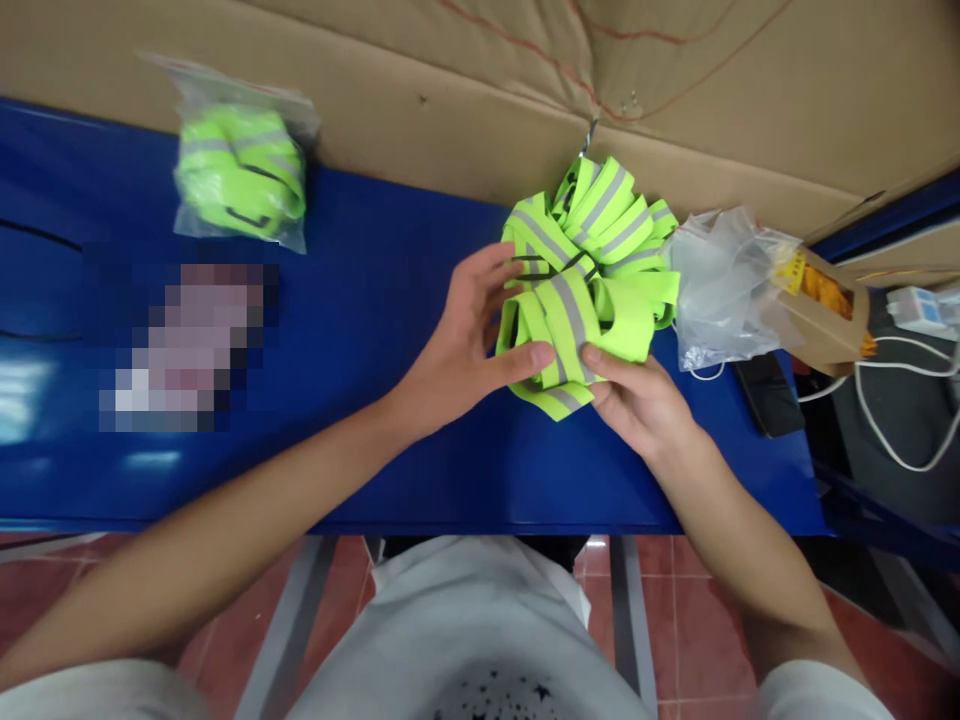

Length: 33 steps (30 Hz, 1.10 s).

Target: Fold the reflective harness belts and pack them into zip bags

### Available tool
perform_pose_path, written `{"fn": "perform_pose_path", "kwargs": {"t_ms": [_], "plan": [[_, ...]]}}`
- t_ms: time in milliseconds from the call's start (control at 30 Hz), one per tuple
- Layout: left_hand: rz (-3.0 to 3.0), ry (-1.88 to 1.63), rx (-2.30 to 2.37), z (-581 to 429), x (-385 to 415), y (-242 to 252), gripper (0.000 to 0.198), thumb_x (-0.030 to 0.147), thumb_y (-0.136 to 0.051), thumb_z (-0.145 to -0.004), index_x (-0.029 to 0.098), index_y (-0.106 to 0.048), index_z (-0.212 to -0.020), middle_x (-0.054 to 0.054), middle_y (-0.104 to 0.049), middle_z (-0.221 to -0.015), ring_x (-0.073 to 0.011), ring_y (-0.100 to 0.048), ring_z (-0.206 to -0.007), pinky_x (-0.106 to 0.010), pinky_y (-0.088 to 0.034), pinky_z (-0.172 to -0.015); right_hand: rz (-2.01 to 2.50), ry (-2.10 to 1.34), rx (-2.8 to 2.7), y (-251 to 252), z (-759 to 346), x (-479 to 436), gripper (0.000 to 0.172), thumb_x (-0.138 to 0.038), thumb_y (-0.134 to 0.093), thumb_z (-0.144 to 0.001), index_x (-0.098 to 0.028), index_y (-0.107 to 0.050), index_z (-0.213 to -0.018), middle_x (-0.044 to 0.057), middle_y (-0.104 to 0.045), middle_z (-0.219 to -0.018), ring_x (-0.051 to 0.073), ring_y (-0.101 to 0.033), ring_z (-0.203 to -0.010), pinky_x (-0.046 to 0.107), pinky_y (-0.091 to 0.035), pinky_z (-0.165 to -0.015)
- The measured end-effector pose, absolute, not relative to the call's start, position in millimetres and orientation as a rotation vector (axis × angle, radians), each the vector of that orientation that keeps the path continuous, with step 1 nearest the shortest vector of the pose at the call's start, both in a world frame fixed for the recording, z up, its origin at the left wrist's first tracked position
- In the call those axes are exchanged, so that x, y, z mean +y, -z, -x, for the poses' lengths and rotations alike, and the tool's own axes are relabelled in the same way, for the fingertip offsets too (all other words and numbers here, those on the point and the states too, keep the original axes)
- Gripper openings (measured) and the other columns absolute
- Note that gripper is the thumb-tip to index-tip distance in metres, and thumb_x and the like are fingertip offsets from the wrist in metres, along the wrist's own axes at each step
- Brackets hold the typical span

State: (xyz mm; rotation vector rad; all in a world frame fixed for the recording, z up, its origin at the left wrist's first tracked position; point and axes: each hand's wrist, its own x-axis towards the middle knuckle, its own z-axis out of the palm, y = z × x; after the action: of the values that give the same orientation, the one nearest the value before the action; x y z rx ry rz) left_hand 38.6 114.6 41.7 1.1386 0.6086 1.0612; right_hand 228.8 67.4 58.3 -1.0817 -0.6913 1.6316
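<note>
A bundle of neon-yellow reflective straps with grey stripes lies on the blue table, right of centre. My left hand grips its left side, thumb pressed on a folded strap, fingers curled over the top. My right hand pinches the lower end of the same folded strap from the right. A black band crosses the bundle near my left fingers.
A sealed clear bag of yellow straps lies at the back left. A pile of empty clear bags sits right of the bundle, beside a cardboard box, a dark phone and white cables. Cardboard lines the back.
</note>
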Motion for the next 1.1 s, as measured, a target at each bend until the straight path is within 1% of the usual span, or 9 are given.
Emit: {"fn": "perform_pose_path", "kwargs": {"t_ms": [133, 333, 467, 600, 700, 800, 900, 1000, 1100], "plan": [[-0.831, -0.895, 0.619, -53, 92, -38, 0.085, 0.049, -0.091, -0.074, 0.029, -0.048, -0.145, -0.01, -0.06, -0.146, -0.036, -0.051, -0.143, -0.05, -0.045, -0.117, 1.028, -1.6, -0.771, -57, -219, 58, 0.06, -0.036, -0.089, -0.076, -0.029, -0.069, -0.132, 0.003, -0.078, -0.123, 0.029, -0.069, -0.126, 0.047, -0.057, -0.11], [-0.851, -0.98, 0.581, -51, 90, -34, 0.084, 0.064, -0.086, -0.072, 0.029, -0.056, -0.142, -0.008, -0.062, -0.146, -0.0338, -0.051, -0.144, -0.045, -0.043, -0.12, 0.99, -1.667, -0.895, -55, -217, 57, 0.052, -0.054, -0.078, -0.085, -0.031, -0.07, -0.131, 0.003, -0.076, -0.128, 0.03, -0.062, -0.135, 0.051, -0.051, -0.118], [-0.836, -0.922, 0.585, -50, 89, -36, 0.085, 0.048, -0.097, -0.063, 0.024, -0.062, -0.136, -0.01, -0.066, -0.141, -0.0363, -0.057, -0.138, -0.046, -0.05, -0.113, 1.058, -1.661, -1.009, -49, -212, 54, 0.059, -0.07, -0.067, -0.086, -0.028, -0.071, -0.128, 0.005, -0.076, -0.127, 0.031, -0.062, -0.136, 0.052, -0.051, -0.118], [-0.796, -0.834, 0.544, -50, 86, -44, 0.058, 0.032, -0.095, -0.068, 0.017, -0.071, -0.119, -0.01, -0.076, -0.12, -0.0357, -0.066, -0.127, -0.044, -0.055, -0.106, 1.171, -1.481, -1.094, -36, -206, 47, 0.07, -0.078, -0.068, -0.081, -0.03, -0.068, -0.132, 0.005, -0.077, -0.124, 0.03, -0.067, -0.13, 0.051, -0.053, -0.115], [-0.714, -0.823, 0.512, -50, 87, -50, 0.05, 0.024, -0.093, -0.069, 0.017, -0.073, -0.115, -0.008, -0.08, -0.11, -0.0336, -0.068, -0.125, -0.043, -0.056, -0.106, 1.257, -1.28, -1.22, -31, -207, 47, 0.072, -0.078, -0.067, -0.082, -0.031, -0.066, -0.136, 0.006, -0.076, -0.124, 0.028, -0.065, -0.132, 0.048, -0.051, -0.119], [-0.608, -0.798, 0.541, -48, 91, -54, 0.053, 0.018, -0.09, -0.069, 0.019, -0.072, -0.118, -0.006, -0.08, -0.105, -0.0307, -0.074, -0.112, -0.041, -0.059, -0.099, 1.278, -1.199, -1.377, -33, -211, 52, 0.073, -0.079, -0.063, -0.084, -0.03, -0.065, -0.138, 0.007, -0.076, -0.125, 0.028, -0.066, -0.131, 0.046, -0.054, -0.115], [-0.547, -0.803, 0.579, -46, 99, -54, 0.058, 0.012, -0.089, -0.066, 0.02, -0.07, -0.121, -0.005, -0.08, -0.103, -0.0294, -0.075, -0.105, -0.04, -0.059, -0.092, 1.205, -1.161, -1.419, -40, -223, 60, 0.08, -0.075, -0.071, -0.081, -0.031, -0.056, -0.147, 0.007, -0.067, -0.142, 0.03, -0.064, -0.132, 0.044, -0.058, -0.11], [-0.549, -0.774, 0.593, -44, 104, -50, 0.067, 0.004, -0.087, -0.06, 0.022, -0.067, -0.121, -0.003, -0.078, -0.102, -0.0277, -0.074, -0.101, -0.039, -0.058, -0.087, 1.063, -1.004, -1.408, -50, -238, 66, 0.085, -0.069, -0.075, -0.081, -0.038, -0.045, -0.155, 0.003, -0.047, -0.163, 0.03, -0.05, -0.147, 0.046, -0.052, -0.117], [-0.587, -0.712, 0.587, -44, 101, -44, 0.075, -0.003, -0.083, -0.055, 0.026, -0.064, -0.121, 0.002, -0.075, -0.094, -0.0214, -0.071, -0.089, -0.031, -0.055, -0.075, 1.016, -0.942, -1.613, -59, -246, 69, 0.077, -0.06, -0.077, -0.085, -0.04, -0.048, -0.153, 0.0, -0.047, -0.163, 0.029, -0.044, -0.152, 0.047, -0.047, -0.121]]}}
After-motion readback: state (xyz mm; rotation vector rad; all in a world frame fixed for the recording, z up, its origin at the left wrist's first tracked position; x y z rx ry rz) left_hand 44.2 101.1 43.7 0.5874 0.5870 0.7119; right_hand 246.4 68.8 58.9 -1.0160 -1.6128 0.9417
